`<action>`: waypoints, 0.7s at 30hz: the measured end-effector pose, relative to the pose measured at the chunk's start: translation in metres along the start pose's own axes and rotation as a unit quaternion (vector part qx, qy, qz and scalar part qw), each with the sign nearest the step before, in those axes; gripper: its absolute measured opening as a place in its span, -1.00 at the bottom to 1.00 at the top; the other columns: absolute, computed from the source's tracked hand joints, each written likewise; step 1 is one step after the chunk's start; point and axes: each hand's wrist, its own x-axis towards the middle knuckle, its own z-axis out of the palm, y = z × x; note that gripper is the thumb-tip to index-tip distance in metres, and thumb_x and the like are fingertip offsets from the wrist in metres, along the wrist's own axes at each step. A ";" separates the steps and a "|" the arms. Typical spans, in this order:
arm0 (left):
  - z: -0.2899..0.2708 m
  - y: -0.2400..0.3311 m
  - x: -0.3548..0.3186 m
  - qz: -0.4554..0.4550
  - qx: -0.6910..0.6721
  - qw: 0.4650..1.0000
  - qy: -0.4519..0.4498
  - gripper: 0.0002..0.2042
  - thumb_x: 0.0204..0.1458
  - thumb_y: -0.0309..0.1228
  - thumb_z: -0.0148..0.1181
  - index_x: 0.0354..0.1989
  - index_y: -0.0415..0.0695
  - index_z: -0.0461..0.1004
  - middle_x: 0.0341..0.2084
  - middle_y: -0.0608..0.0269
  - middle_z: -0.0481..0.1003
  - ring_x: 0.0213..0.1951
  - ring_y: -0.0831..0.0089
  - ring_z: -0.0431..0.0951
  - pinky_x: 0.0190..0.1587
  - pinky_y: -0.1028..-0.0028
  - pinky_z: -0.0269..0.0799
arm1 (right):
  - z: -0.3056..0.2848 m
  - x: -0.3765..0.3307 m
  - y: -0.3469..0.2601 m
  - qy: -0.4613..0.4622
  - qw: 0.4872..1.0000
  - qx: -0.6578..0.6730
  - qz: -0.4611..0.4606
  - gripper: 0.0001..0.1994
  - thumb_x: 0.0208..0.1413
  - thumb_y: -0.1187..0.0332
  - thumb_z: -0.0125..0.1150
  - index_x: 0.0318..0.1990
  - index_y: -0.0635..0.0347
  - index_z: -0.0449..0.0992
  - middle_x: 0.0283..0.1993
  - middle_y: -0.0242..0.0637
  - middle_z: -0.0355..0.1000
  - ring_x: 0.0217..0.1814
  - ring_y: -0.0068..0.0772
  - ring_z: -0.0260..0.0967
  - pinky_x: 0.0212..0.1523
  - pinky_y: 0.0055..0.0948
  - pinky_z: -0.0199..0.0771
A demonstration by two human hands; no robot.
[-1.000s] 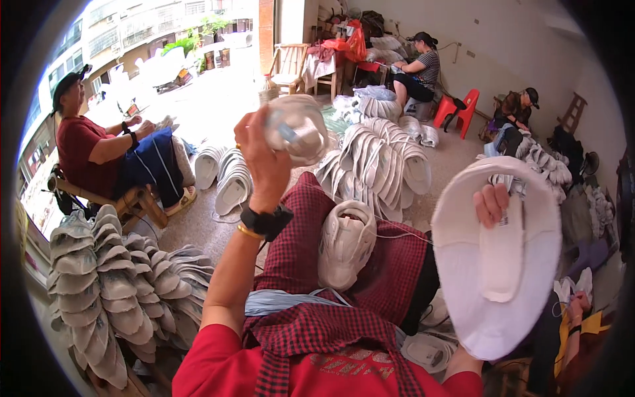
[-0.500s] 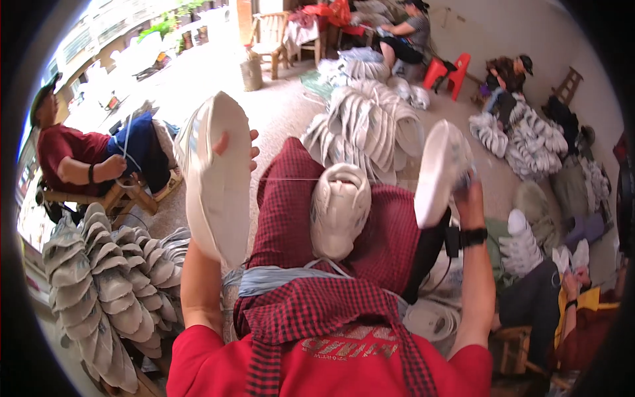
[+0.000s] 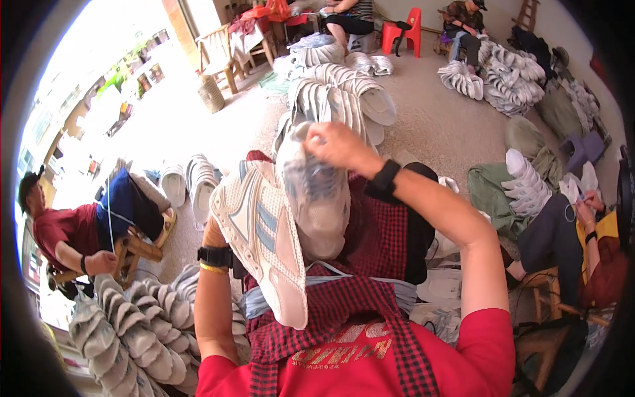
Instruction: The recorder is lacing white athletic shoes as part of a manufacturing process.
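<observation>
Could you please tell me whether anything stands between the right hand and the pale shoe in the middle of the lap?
Nothing visible does: the right hand is at the far end of the pale shoe. The striped upper overlaps only the shoe's left side, clear of that hand.

Hands (image 3: 338,147) at pale shoe uppers (image 3: 261,228) — red chair (image 3: 413,30) farther off.

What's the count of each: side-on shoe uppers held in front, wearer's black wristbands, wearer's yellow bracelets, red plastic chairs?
Side-on shoe upper: 1
Black wristbands: 2
Yellow bracelet: 1
Red plastic chair: 1
Total: 5
</observation>
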 end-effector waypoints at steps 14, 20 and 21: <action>0.066 0.041 0.073 -0.006 0.141 0.990 -0.029 -0.67 0.20 -0.40 0.10 0.10 -0.25 0.48 -0.13 0.23 0.57 -0.16 0.48 0.59 -0.15 0.44 0.55 | 0.020 -0.019 0.039 -0.055 0.986 -0.070 -0.144 -0.73 0.10 0.27 0.20 -0.20 0.29 0.62 -0.32 0.01 0.59 -0.38 -0.01 0.59 -0.33 -0.14 0.60; 0.053 0.043 0.115 0.135 0.533 0.830 -0.089 -0.69 0.17 -0.33 0.13 -0.02 -0.26 0.55 -0.35 0.24 0.58 -0.24 0.51 0.56 -0.16 0.44 0.48 | -0.027 -0.026 0.032 0.001 0.972 0.216 0.098 -0.76 0.28 0.35 0.03 -0.04 0.26 0.56 -0.51 -0.48 0.37 -0.57 -0.73 0.29 -0.58 -0.60 0.38; 0.062 0.043 0.123 0.083 0.508 0.852 -0.089 -0.70 0.15 -0.32 0.16 -0.05 -0.28 0.57 -0.38 0.24 0.57 -0.25 0.50 0.56 -0.16 0.44 0.46 | -0.030 -0.030 0.036 0.033 0.965 0.241 0.100 -0.75 0.29 0.33 0.03 -0.03 0.25 0.55 -0.52 -0.49 0.34 -0.61 -0.72 0.24 -0.60 -0.61 0.35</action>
